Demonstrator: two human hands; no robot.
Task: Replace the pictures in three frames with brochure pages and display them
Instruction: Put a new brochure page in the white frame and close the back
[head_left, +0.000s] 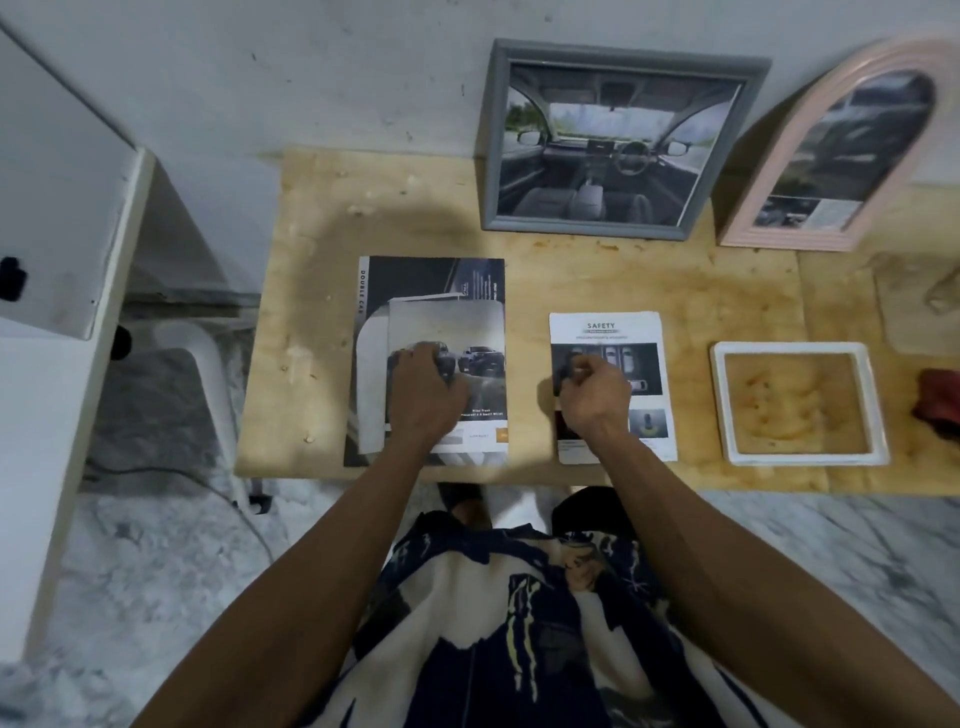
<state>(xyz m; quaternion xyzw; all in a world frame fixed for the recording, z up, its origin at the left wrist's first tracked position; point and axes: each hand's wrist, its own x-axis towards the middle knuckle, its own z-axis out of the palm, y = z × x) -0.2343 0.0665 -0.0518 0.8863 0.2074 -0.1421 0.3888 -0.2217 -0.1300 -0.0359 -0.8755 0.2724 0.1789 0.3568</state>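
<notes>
Head view: the right hand (592, 387) rests loosely curled on the loose safety page (613, 387), seemingly gripping nothing, though I cannot tell for sure. The empty white frame (800, 457) lies flat just right of it, long axis sideways. The left hand (423, 384) presses curled fingers on the brochure (431, 358)

A home room used as a makeshift craft spot: a bare plywood table (675, 291), stained and pitted, is pushed against a scuffed, painted plaster wall (311, 78) at the far side. Marble-patterned floor tiles (156, 545) run beneath it in the near part of the scene, a white cabinet (57, 218) stands at the left, and a white cable (228, 499) trails across the floor beside it
</notes>
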